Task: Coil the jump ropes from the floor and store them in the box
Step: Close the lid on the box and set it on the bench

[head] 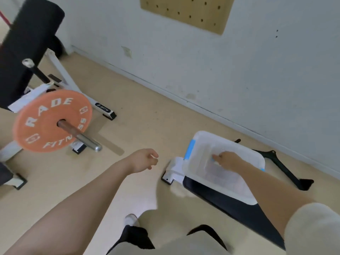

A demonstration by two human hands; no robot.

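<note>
A clear plastic box (pixel 200 142) with blue latches stands on the end of a black padded bench (pixel 226 201). My right hand (pixel 228 160) reaches down inside the box. Its fingertips are at a small pale and blue thing (pixel 212 160) near the box bottom, too blurred to name. Whether the fingers grip it cannot be made out. My left hand (pixel 144 160) hovers over the floor left of the box, fingers loosely curled, holding nothing. No jump rope is plainly visible on the floor.
An orange weight plate (pixel 46 124) on a steel bar (pixel 82 138) juts out at the left, on a white rack (pixel 73 85). A black frame piece (pixel 281 164) lies by the wall behind the box. My feet (pixel 131 220) stand on the beige floor below.
</note>
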